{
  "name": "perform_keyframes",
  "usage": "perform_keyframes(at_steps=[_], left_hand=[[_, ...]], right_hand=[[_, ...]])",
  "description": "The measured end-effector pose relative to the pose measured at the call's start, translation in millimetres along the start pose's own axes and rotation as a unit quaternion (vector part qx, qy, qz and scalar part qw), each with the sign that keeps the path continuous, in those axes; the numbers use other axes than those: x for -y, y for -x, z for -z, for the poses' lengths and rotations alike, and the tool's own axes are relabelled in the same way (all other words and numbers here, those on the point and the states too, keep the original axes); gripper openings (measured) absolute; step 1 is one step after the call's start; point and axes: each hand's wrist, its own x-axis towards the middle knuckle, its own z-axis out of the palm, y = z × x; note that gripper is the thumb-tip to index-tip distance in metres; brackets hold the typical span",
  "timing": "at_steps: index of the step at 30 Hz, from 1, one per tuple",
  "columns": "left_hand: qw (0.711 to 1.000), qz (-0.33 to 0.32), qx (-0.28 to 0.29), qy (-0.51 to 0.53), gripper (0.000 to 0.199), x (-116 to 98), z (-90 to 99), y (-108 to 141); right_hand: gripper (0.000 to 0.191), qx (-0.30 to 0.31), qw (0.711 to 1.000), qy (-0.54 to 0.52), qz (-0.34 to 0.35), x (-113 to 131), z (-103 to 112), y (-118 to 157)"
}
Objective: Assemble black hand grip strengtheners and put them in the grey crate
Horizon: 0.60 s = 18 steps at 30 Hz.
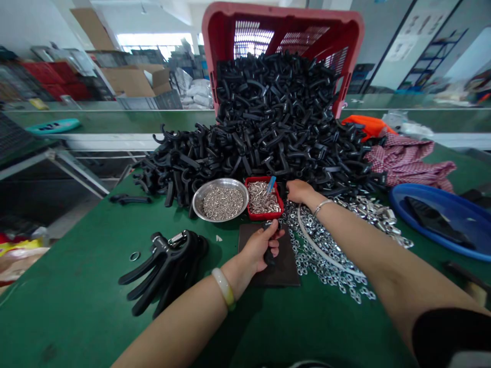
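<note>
Green tabletop keeps everything handy. Left hand's fingers wrap a black handle; right hand's are hard to make out beside a red tray.

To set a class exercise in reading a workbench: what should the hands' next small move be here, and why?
Probably the right hand should pick one of the metal fittings from the red tray: it rests right beside that tray, while the left hand already grips a black handle above a dark pad.
</note>
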Motion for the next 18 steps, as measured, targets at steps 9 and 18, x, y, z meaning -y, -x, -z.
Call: perform_keyframes(at_steps=[9, 18], left_hand=[[0.994, 0.021, 0.049, 0.093, 0.029, -3, 3.5, 5], [0.985, -0.044, 0.162, 0.027, 0.030, -8, 12.6, 20]], right_hand=[[0.021, -0.120, 0.928, -0.324, 0.137, 4, 20, 130], [0.012, -0.243, 0.913, -0.167, 0.281, 46, 34, 186]])
